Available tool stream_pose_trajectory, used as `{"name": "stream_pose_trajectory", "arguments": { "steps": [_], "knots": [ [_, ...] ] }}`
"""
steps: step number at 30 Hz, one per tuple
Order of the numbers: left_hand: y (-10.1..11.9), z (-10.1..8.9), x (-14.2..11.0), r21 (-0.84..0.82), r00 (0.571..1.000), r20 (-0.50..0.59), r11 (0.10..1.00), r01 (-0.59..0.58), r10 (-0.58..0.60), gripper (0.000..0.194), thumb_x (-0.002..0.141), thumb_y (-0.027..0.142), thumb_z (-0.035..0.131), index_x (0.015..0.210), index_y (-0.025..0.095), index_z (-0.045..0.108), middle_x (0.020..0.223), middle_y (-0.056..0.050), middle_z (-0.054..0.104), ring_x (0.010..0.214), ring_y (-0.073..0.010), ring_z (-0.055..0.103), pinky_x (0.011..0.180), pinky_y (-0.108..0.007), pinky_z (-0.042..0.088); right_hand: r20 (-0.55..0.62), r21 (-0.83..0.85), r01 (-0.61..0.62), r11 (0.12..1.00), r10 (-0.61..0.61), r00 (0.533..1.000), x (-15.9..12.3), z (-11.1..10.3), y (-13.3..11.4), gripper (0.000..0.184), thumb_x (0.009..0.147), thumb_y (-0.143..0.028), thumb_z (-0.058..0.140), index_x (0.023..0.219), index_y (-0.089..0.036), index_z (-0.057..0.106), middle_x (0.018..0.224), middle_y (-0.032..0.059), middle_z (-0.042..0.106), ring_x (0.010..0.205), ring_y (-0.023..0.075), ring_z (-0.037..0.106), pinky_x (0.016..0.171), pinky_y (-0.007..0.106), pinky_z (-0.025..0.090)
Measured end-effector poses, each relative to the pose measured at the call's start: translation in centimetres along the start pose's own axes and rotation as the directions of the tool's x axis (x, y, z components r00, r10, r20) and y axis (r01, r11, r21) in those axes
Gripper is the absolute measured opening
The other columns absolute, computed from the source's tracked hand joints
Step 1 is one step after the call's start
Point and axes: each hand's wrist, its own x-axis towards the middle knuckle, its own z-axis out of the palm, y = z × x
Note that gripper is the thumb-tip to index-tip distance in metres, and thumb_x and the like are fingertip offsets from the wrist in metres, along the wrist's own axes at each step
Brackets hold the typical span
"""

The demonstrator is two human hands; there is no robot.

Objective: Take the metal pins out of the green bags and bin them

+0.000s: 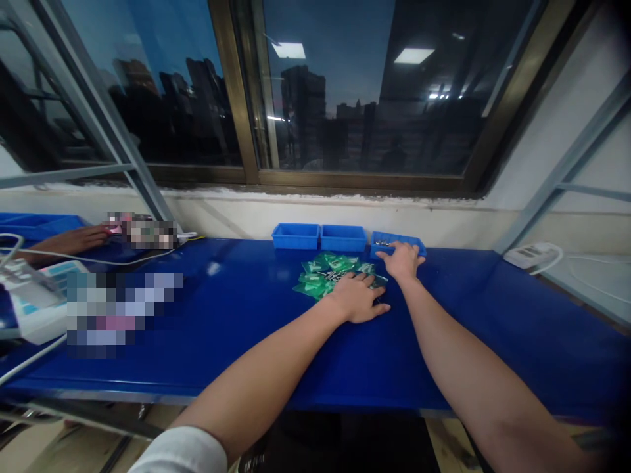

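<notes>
My left hand (359,297) lies palm down with its fingers spread, touching the right side of a pile of green plastic packets (315,279). Loose metal screws or pins (335,276) lie on top of that pile, partly under my fingers. My right hand (403,261) reaches to the rightmost blue bin (377,248), fingers apart over its near rim. Small metal pieces (383,243) show inside this bin. Whatever is under either palm is hidden.
Two more blue bins (296,236) stand left of the rightmost one, along the back of the blue table (236,328). At far left are another person's hand (73,244), a white device (39,302) and cables. A white power strip (535,256) lies at right.
</notes>
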Motion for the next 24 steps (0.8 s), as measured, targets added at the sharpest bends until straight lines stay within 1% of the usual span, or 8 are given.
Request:
{"name": "stream_pose_trajectory", "arguments": {
  "steps": [7,10,12,14,17,19,21,24],
  "knots": [
    [-1.1,-1.6,-0.3,-0.119,0.979,-0.195,0.992,0.042,-0.065,0.064,0.087,0.065,0.032,0.127,0.019,0.054,0.134,-0.014,0.05,0.125,-0.0314,0.043,0.103,-0.047,0.03,-0.159,0.014,0.01,1.0,-0.008,0.987,-0.1,-1.1,-0.4,0.03,0.078,-0.041,0.06,0.094,-0.016,0.064,0.106,0.0146,0.06,0.108,0.0339,0.039,0.085,0.052,0.027],
    [-2.1,-3.0,-0.4,-0.26,0.913,-0.315,0.949,0.179,-0.259,0.055,0.089,0.06,0.032,0.108,0.018,0.063,0.114,-0.012,0.062,0.11,-0.0278,0.054,0.096,-0.042,0.038,-0.219,0.026,0.074,0.997,-0.066,0.973,-0.5,-2.2,-1.4,0.032,0.079,-0.043,0.057,0.094,-0.016,0.064,0.105,0.0153,0.06,0.107,0.0333,0.039,0.085,0.05,0.026],
    [-3.1,-3.7,-0.5,-0.4,0.83,-0.375,0.88,0.257,-0.413,0.052,0.09,0.057,0.033,0.099,0.016,0.064,0.102,-0.011,0.065,0.103,-0.0261,0.057,0.092,-0.038,0.041,-0.244,0.043,0.132,0.99,-0.118,0.963,-0.9,-2.9,-2.3,0.033,0.079,-0.044,0.057,0.093,-0.015,0.064,0.102,0.0152,0.06,0.107,0.0332,0.039,0.086,0.05,0.025],
    [-4.5,-4.0,-0.7,-0.584,0.721,-0.386,0.758,0.292,-0.575,0.052,0.09,0.059,0.034,0.096,0.017,0.064,0.098,-0.009,0.066,0.098,-0.0251,0.059,0.088,-0.036,0.043,-0.258,0.07,0.188,0.98,-0.164,0.952,-1.4,-3.4,-3.3,0.033,0.079,-0.045,0.058,0.092,-0.016,0.065,0.099,0.0137,0.061,0.105,0.0326,0.04,0.087,0.049,0.024],
    [-6.7,-3.8,-0.7,-0.851,0.599,-0.213,0.448,0.275,-0.772,0.059,0.084,0.068,0.037,0.099,0.018,0.062,0.097,-0.01,0.067,0.091,-0.026,0.062,0.081,-0.036,0.046,-0.265,0.123,0.291,0.949,-0.251,0.931,-2.5,-3.9,-4.9,0.031,0.078,-0.047,0.059,0.089,-0.019,0.066,0.096,0.0104,0.062,0.102,0.0307,0.043,0.087,0.048,0.024],
    [-7.8,-3.6,-0.6,-0.95,0.592,-0.043,0.217,0.226,-0.805,0.065,0.079,0.074,0.038,0.102,0.017,0.06,0.098,-0.011,0.067,0.084,-0.0265,0.064,0.073,-0.036,0.049,-0.257,0.161,0.367,0.916,-0.32,0.912,-3.5,-4.0,-6.0,0.029,0.077,-0.047,0.06,0.086,-0.02,0.066,0.094,0.0082,0.062,0.1,0.0293,0.045,0.087,0.046,0.025],
    [-8.3,-3.5,-0.5,-0.986,0.638,0.076,0.037,0.162,-0.766,0.067,0.076,0.076,0.04,0.106,0.018,0.058,0.096,-0.011,0.067,0.078,-0.0258,0.065,0.068,-0.036,0.05,-0.244,0.203,0.447,0.871,-0.397,0.885,-4.6,-4.0,-6.9,0.028,0.075,-0.047,0.062,0.084,-0.021,0.066,0.091,0.0065,0.063,0.098,0.0275,0.047,0.086,0.044,0.027],
    [-8.1,-3.4,-0.4,-0.993,0.694,0.12,-0.085,0.085,-0.71,0.06,0.074,0.07,0.051,0.103,0.018,0.058,0.087,-0.009,0.067,0.072,-0.0227,0.065,0.063,-0.034,0.051,-0.226,0.235,0.529,0.815,-0.484,0.846,-5.8,-3.8,-7.9,0.025,0.075,-0.045,0.063,0.083,-0.022,0.066,0.088,0.0055,0.064,0.096,0.0264,0.049,0.084,0.042,0.028]
  ]
}}
